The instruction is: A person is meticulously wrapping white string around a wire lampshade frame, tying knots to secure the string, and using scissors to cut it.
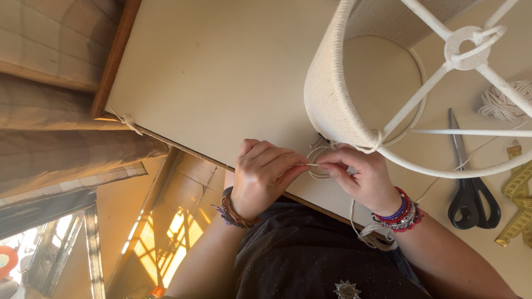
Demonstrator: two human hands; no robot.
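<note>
Cord (313, 164) — one thin, pale strand — runs taut between the fingertips of both hands, just at the near edge of the table (221, 83). It looks soft, light and limp, likely to slip or fray if pulled loosely, so it seems best taken close to the working end, pinched between thumb and forefinger. Going from the left: the left hand (260, 174) is curled, its fingers narrow and closed on the cord's end, a stack of dark bangles on the wrist. Just past its fingertips a small loop of the cord (318, 158) hangs between the hands. The right hand (360, 177) pinches the same strand, fingers tight, beaded bracelets at the wrist. Directly beyond the fingers stands one lampshade (332, 94), its side already wound in pale cord, its white wire frame showing — stiff, but probably easy to dent. Further right of the fingers lie one pair of black-handled scissors (471, 194), one loose bundle of cord (504, 99) and one yellow measuring tape (518, 205).
</note>
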